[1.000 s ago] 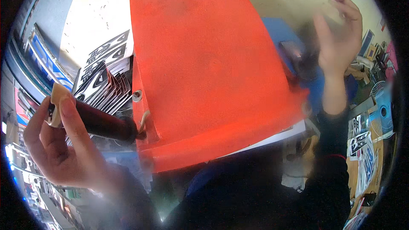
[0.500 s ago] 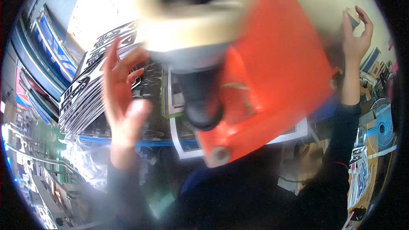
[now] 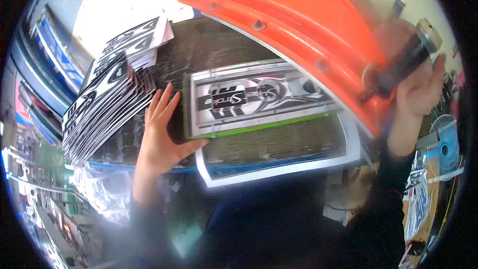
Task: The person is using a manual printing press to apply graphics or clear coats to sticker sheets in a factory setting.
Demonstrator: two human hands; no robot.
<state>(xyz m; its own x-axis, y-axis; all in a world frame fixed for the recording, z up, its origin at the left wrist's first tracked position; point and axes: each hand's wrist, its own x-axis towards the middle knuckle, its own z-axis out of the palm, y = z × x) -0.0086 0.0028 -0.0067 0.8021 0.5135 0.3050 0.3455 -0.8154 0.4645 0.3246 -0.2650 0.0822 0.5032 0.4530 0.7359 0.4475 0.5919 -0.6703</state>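
An orange-red rigid cover [image 3: 298, 10] with bolts and a dark cylindrical handle [image 3: 403, 62] is raised and tilted at upper right. My right hand [image 3: 413, 92], partly blurred, is at that handle; whether it grips it I cannot tell. Beneath the cover lies a clear, green-edged rectangular frame [image 3: 259, 127] over black and white printed graphics [image 3: 234, 97]. My left hand [image 3: 159, 134] has its fingers spread beside the frame’s left end, with the thumb at its lower corner. A white paper border [image 3: 279, 177] lies at the near edge of the dark worktop [image 3: 189, 40].
Stacked black and white printed sheets [image 3: 104, 104] fan out at the left. Long panels [image 3: 64, 55] lean behind them. A blue fan [image 3: 444, 147] and loose printed papers [image 3: 418, 209] are at the right, with cluttered shelving at far left.
The orange cover has been lifted and swung up to the right, exposing the frame. My left hand has left the dark cylindrical handle and moved down beside the frame.
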